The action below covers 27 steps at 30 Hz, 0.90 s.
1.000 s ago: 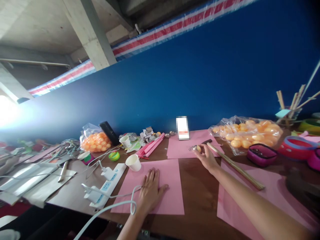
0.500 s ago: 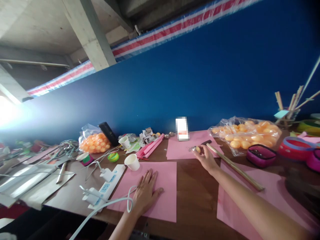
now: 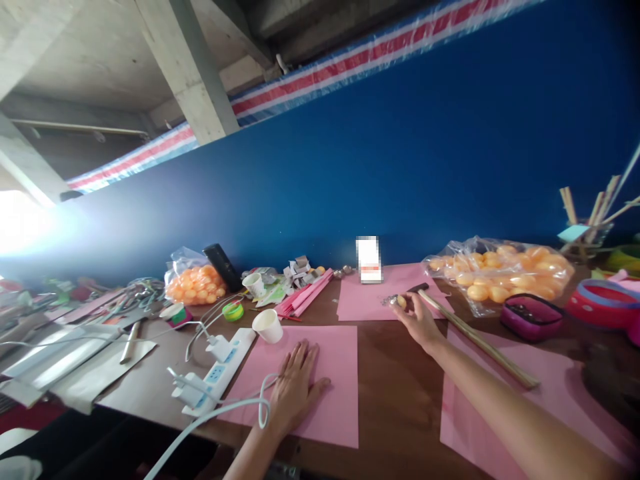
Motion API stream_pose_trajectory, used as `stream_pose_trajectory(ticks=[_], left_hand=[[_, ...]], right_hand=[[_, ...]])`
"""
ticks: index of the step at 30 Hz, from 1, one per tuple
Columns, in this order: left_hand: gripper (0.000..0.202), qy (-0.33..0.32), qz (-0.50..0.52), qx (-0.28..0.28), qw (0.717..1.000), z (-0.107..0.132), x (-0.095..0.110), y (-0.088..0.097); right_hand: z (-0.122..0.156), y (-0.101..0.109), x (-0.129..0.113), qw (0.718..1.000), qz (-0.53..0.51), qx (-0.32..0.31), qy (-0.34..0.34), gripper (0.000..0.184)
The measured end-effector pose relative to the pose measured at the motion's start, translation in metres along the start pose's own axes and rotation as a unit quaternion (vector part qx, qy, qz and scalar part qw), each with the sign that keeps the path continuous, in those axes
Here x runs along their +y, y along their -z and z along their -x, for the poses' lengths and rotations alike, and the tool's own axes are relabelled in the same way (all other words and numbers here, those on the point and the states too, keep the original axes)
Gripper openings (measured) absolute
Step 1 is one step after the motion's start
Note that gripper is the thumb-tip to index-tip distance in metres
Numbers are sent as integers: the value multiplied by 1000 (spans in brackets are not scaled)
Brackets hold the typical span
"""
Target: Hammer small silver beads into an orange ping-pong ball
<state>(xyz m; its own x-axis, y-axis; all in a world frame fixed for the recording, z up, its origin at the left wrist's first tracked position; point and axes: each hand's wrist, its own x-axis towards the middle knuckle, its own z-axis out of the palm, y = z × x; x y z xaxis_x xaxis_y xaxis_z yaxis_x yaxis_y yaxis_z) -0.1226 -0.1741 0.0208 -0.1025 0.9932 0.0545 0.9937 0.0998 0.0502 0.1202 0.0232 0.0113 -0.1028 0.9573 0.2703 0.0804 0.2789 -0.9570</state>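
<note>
My left hand (image 3: 296,387) lies flat with fingers stretched out on a pink paper sheet (image 3: 337,373) near the table's front edge. My right hand (image 3: 417,317) reaches forward over a farther pink sheet (image 3: 365,300) and pinches a small orange ball (image 3: 401,301) between its fingertips. A little silvery thing lies just left of the ball. Right beside that hand rests a hammer (image 3: 475,337) with a long wooden handle and a dark head.
Two plastic bags of orange balls (image 3: 500,277) (image 3: 195,283) sit at the back. A white power strip (image 3: 215,367) with cables, paper cups (image 3: 268,325), a magenta case (image 3: 527,317), red bowls (image 3: 603,303), folded pink paper (image 3: 305,293) and a blue wall (image 3: 400,167) are around.
The view shifted slightly; both hands stay in nearly the same places, the left flat on the sheet, the right still pinching the ball.
</note>
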Motion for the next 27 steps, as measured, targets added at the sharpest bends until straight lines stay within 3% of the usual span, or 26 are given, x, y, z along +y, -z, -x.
stream_pose_trajectory(ticks=[14,27], left_hand=[[48,-103,35,78,991,4,-10,-7],[53,-151,72,146,975,14,10,-4]], right_hand=[[-1,0,6,1000,7,-10,15,40],[-4,-1,17,999,3,-12,34,40]])
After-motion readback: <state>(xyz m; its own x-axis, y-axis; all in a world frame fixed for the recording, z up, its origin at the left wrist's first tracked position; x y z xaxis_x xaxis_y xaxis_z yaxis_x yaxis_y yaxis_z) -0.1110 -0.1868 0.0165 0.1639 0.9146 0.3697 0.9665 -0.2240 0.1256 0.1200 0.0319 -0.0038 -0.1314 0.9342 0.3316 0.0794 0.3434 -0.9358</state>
